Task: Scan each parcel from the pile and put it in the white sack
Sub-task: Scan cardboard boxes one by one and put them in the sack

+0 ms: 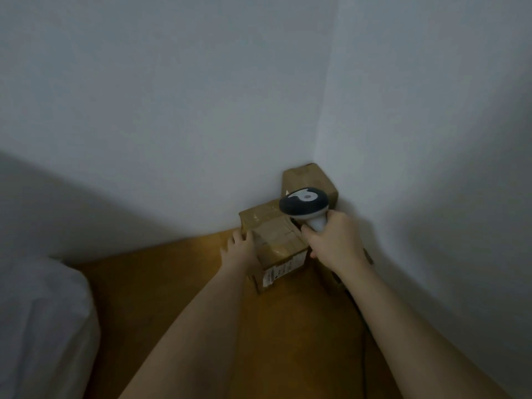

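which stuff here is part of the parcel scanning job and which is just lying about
Part of the job:
- front parcel, left hand on its side
- back parcel in the corner
- scanner, held by right hand
- white sack, probably

Just there:
- walls
- floor

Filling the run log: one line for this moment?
left hand: touches front box | right hand: grips scanner | label: front face
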